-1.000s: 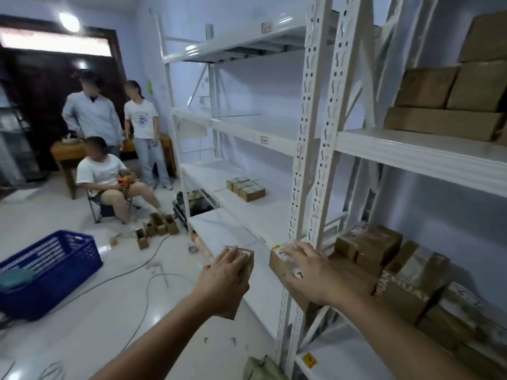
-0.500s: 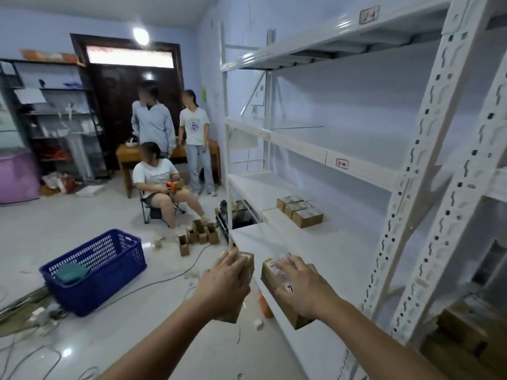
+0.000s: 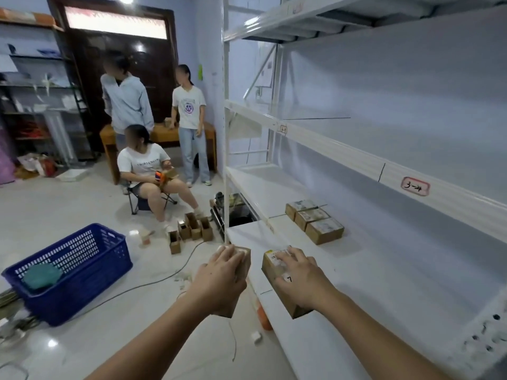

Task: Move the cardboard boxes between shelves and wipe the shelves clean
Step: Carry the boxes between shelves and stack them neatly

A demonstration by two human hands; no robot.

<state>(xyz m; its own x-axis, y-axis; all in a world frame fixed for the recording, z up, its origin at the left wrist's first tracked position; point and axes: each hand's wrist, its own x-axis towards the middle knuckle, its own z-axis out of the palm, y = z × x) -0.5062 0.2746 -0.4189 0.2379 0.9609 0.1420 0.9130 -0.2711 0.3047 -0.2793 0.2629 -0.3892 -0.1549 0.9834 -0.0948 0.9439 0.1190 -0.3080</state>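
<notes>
Each hand grips its own cardboard box from above: left hand (image 3: 219,278), left box (image 3: 242,263); right hand (image 3: 299,281), right box (image 3: 277,286), probably headed for the three boxes (image 3: 315,220) on the shelf (image 3: 384,283) at one o'clock.

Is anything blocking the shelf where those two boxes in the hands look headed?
Nothing visible does. The left hand and right hand each hold a cardboard box at the shelf edge; its near surface is bare. Three boxes sit farther back.
</notes>
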